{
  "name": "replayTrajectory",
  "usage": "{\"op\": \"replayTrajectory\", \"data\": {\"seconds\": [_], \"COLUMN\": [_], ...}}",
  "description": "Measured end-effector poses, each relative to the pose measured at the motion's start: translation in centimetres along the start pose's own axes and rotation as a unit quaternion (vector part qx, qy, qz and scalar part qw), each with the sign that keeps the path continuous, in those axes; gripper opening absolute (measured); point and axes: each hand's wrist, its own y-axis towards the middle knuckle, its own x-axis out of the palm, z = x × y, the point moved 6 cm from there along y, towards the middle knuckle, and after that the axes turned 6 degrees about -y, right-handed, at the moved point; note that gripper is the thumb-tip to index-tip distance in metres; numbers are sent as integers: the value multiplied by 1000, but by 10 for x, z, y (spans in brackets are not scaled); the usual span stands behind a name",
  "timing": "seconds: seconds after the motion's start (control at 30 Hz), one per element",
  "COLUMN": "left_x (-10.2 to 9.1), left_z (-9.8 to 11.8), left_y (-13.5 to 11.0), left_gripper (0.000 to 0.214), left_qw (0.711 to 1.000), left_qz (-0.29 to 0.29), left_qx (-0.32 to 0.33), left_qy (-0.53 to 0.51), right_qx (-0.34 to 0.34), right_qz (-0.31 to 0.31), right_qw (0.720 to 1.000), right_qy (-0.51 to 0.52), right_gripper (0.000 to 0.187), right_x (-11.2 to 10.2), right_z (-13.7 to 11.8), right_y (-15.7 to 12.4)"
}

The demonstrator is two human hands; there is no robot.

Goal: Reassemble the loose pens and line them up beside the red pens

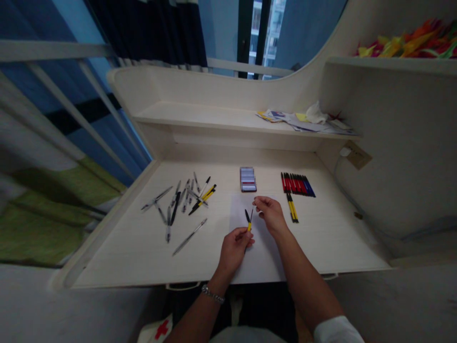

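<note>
My left hand (236,245) is closed around a yellow pen barrel (249,226), held upright over a white sheet of paper (262,259). A black pen part (247,215) sticks up beside the barrel's top; I cannot tell whether it is attached. Slightly above and to the right, my right hand (270,214) pinches a thin pen refill (252,212) between thumb and fingers. The refill's lower end meets the top of the yellow barrel; whether it is inside is too small to tell.
Loose clear, black and yellow pens (185,197) lie scattered at left, with one clear pen (190,237) nearer me. A phone (248,179) lies ahead. Red and blue pens (297,184) form a row at right, above yellow pens (292,208). Papers (303,121) rest on the shelf.
</note>
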Motion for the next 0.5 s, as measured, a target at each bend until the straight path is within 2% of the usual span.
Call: {"op": "replayTrajectory", "data": {"seconds": [0.23,0.33,0.4,0.5], "left_x": [0,-1,-2,-4], "left_z": [1,1,1,1], "left_y": [0,0,1,1], "left_gripper": [38,37,36,36], "left_qw": [1000,1000,1000,1000], "left_qz": [0,1,4,10], "left_qx": [-1,1,0,-4], "left_qy": [-4,1,2,1], "right_qx": [-21,-23,-13,-2], "right_qz": [-6,-27,-60,-144], "right_qw": [999,998,995,981], "right_qy": [-25,-60,-83,-127], "right_gripper": [34,32,32,32], "right_x": [3,5,5,8], "right_z": [-1,0,4,12], "right_y": [-2,-7,-9,-8]}}
